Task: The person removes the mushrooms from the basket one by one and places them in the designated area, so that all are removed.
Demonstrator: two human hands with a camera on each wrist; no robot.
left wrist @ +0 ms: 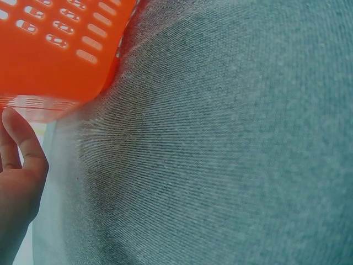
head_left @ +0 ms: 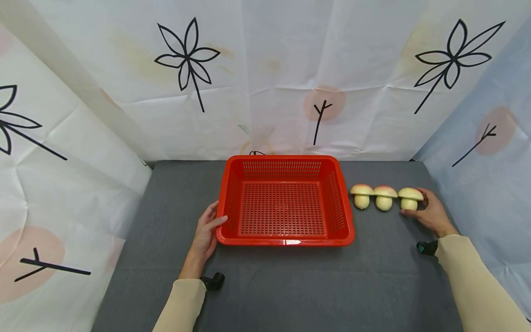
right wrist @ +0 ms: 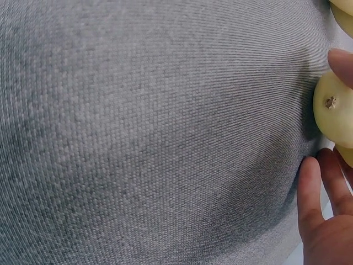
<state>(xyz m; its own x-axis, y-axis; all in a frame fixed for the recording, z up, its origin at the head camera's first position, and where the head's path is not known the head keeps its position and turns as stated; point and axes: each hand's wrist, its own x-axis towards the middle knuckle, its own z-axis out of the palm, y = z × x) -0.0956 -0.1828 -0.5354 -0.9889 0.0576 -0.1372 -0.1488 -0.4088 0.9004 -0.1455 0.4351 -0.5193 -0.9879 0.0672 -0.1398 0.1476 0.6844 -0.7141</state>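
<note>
A red plastic basket (head_left: 286,241) with slotted walls sits on the grey table. My left hand (head_left: 206,230) grips its left rim, thumb over the edge and fingers at the outer wall; the left wrist view shows that hand (left wrist: 19,176) beside the basket's corner (left wrist: 60,72). To the right of the basket, three pale yellow mushrooms with pinkish caps stand in a row: the left mushroom (head_left: 362,200), the middle mushroom (head_left: 384,203) and the right mushroom (head_left: 409,204). My right hand (head_left: 433,214) holds the right mushroom between thumb and fingers. Its rounded stem (right wrist: 336,113) shows close up in the right wrist view.
White cloth with printed flowers (head_left: 274,69) hangs behind the table (head_left: 315,290), with more cloth along the left and right sides. A dark wrist camera (head_left: 213,281) sits on the left wrist and another camera (head_left: 427,248) on the right.
</note>
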